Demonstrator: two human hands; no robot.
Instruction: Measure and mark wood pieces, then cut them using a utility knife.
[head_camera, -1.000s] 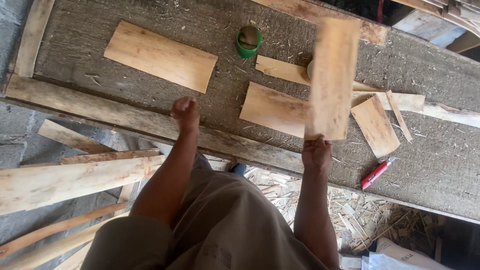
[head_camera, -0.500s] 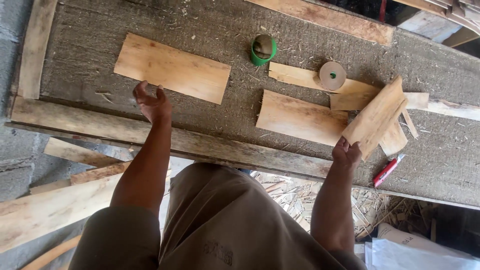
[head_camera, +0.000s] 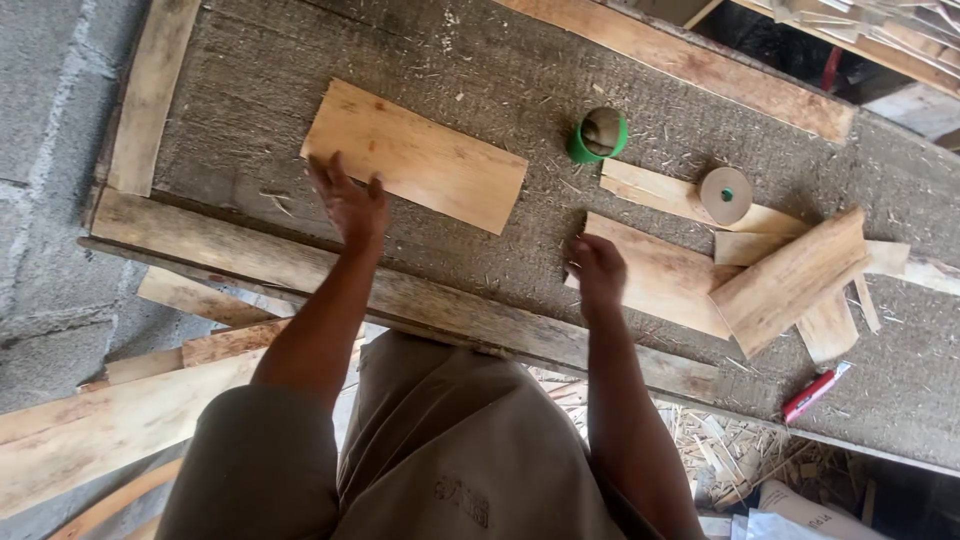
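A person leans over a rough grey surface (head_camera: 300, 70) with wood on it. Near the body, long planks (head_camera: 110, 420) lie low on the left, and straw (head_camera: 740, 450) lies low on the right.

The left hand (head_camera: 347, 200) is up over the near edge of the surface. Its fingers are spread apart and it holds nothing. It is just beside the near corner of a flat board (head_camera: 420, 155). I cannot tell if it touches the board. The board lies flat on the surface, on its own, a bit to the left.

The right hand (head_camera: 598, 268) is curled at the near left end of a second board (head_camera: 665, 285). It seems to press or grip that end, but I cannot tell which. This board lies flat too, and its right end goes under a pile of wood pieces (head_camera: 790, 280). One thick piece lies tilted on top of the pile.

A red pen (head_camera: 815, 392) lies near the front edge, to the right of the pile.

Farther back, a green roll (head_camera: 598, 135) stands between the two boards. A brown roll (head_camera: 725, 194) rests on a thin board beside the pile. A long plank (head_camera: 690, 65) runs along the far side.
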